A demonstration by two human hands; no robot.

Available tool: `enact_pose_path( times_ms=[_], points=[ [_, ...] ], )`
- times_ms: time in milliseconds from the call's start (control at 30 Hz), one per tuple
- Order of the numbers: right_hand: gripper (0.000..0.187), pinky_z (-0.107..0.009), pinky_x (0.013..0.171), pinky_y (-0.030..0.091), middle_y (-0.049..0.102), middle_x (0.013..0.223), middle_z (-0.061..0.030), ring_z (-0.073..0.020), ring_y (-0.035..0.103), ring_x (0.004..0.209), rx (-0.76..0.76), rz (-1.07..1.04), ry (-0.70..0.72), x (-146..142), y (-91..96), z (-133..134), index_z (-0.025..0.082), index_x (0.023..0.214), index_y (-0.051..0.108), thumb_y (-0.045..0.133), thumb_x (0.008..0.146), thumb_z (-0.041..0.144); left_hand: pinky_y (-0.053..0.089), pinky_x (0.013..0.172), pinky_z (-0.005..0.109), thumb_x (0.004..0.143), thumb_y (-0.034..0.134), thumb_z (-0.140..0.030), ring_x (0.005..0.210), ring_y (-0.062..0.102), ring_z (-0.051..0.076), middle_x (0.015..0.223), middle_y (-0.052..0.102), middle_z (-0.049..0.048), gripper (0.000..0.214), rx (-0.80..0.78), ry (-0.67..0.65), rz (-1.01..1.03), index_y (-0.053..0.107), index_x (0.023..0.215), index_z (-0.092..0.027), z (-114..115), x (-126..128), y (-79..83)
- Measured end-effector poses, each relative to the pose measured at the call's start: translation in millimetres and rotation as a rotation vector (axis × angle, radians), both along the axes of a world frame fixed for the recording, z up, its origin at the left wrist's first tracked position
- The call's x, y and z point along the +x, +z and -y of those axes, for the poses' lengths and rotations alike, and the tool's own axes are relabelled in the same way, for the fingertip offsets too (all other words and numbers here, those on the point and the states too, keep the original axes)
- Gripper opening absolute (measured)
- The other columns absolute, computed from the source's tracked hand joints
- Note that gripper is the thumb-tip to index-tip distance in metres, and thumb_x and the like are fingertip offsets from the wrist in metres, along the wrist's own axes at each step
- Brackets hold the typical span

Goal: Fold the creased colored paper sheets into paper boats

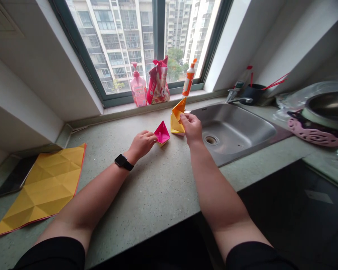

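My left hand (143, 144), with a black watch (124, 162) on its wrist, pinches the left edge of a small folded pink paper piece (162, 132) whose underside is yellow. It rests on or just above the speckled counter (146, 202). To the right, my right hand (192, 126) grips a folded yellow paper piece (178, 116), which stands up with a pointed top. The two folded pieces are a little apart. A large creased sheet of yellow paper (55, 176) with a red edge lies at the far left.
A dark flat object (15, 176) lies partly under the sheet. A steel sink (239, 127) with a faucet (239, 98) is at the right. On the sill stand a pink pump bottle (139, 88), a red bag (159, 82) and an orange bottle (188, 79). Bowls (331, 108) sit far right.
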State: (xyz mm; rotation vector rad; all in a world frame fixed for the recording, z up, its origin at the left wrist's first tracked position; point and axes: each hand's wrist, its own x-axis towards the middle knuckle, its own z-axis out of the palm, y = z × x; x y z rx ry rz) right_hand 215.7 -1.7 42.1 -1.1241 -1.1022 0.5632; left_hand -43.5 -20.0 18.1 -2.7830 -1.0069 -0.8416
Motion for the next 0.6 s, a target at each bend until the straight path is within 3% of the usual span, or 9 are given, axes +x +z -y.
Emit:
enact_pose_path(
  times_ms=[167,267,467,600],
  points=[
    [0.039,-0.042,0.097,0.060,0.073,0.107,-0.0082,-0.0256,0.071,0.102,-0.007,0.194,0.062,-27.8,-2.0,11.8,0.023,0.088,0.077,0.074,0.089,0.062,0.060,0.094,0.040,0.110,0.064,-0.023,0.100,0.071,0.024,0.108,0.082,0.0069,0.014,-0.011,-0.029,0.022,0.078,0.106,-0.023,22.1,-18.6,-1.8],
    [0.033,-0.042,0.096,0.060,0.074,0.105,-0.0082,-0.0257,0.071,0.099,-0.021,0.278,0.047,-40.6,-2.4,18.9,0.023,0.082,0.078,0.074,0.087,0.056,0.061,0.095,0.042,0.109,0.066,-0.023,0.101,0.072,0.025,0.106,0.082,0.0076,0.010,0.021,-0.017,0.073,0.075,0.111,-0.021,28.4,-19.1,-6.1],
    [0.029,-0.043,0.099,0.058,0.074,0.105,-0.0095,-0.0277,0.071,0.106,-0.056,0.358,-0.024,-45.4,-3.3,21.1,0.023,0.080,0.077,0.072,0.089,0.050,0.062,0.096,0.041,0.111,0.063,-0.024,0.104,0.073,0.024,0.113,0.081,0.0082,0.027,0.093,-0.072,0.114,0.071,0.137,-0.023,32.8,-17.4,-9.8],
    [0.030,-0.043,0.102,0.057,0.074,0.107,-0.0097,-0.0268,0.071,0.106,-0.072,0.405,-0.013,-44.5,-4.8,19.7,0.022,0.082,0.076,0.071,0.093,0.050,0.062,0.096,0.039,0.111,0.059,-0.017,0.103,0.072,0.021,0.114,0.079,0.0059,0.030,0.095,-0.110,0.121,0.074,0.135,-0.029,34.5,-16.4,-11.2]
  ],
)
